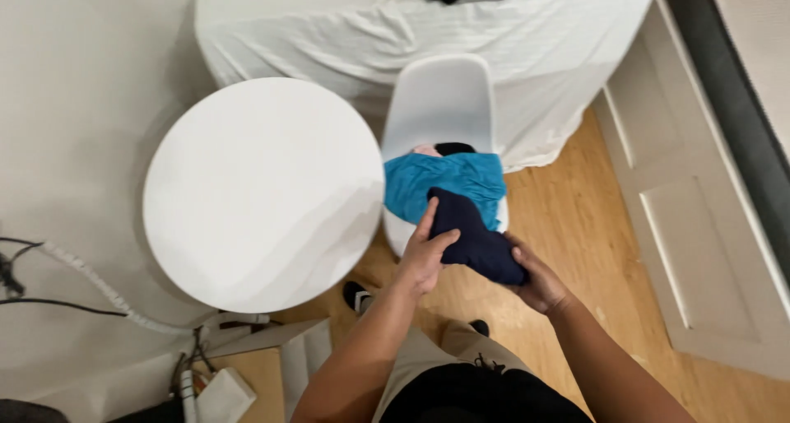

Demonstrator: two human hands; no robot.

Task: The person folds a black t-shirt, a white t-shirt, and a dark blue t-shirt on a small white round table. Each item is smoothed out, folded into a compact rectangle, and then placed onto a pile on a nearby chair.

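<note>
A dark navy folded garment (473, 235) is held between both hands just above the front edge of a white chair (440, 102). My left hand (424, 257) grips its left side, thumb on top. Underneath its right end, my right hand (535, 279) cups it. On the chair seat lies a teal blue cloth (444, 183), with a bit of pink and a black item showing behind it. The navy garment overlaps the teal cloth's front edge.
A round white table (259, 192) stands left of the chair. Behind is a bed with a white sheet (411, 28) and a dark item on it. White panelled door (699, 201) at right. Cables, a hose (99, 287) and boxes lie at lower left on the wood floor.
</note>
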